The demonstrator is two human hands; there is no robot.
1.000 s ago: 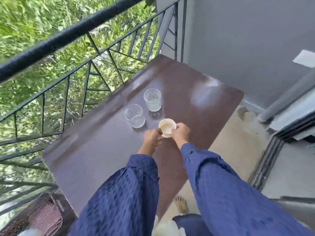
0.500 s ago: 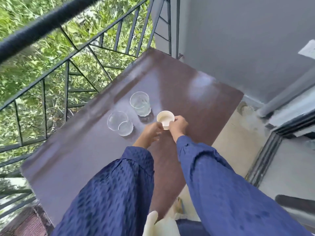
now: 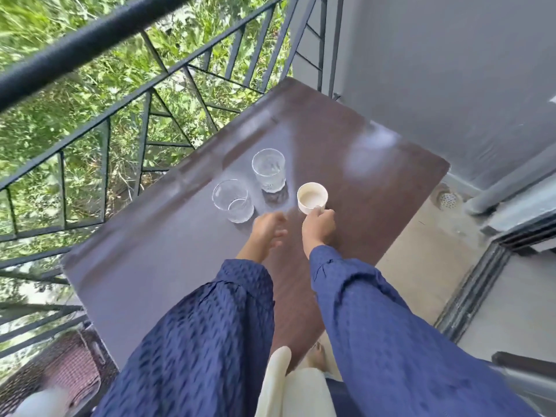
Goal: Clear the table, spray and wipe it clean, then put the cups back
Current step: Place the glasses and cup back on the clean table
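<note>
Gripping the white cup (image 3: 312,201) at its near side, the right hand (image 3: 319,226) keeps it upright on the brown table (image 3: 156,275). The left hand (image 3: 267,228) hovers just beside it, fingers loose and blurred — holding nothing. Two clear glasses (image 3: 233,200) (image 3: 268,170) stand just beyond the left hand, near each other — apart from the cup.
</note>
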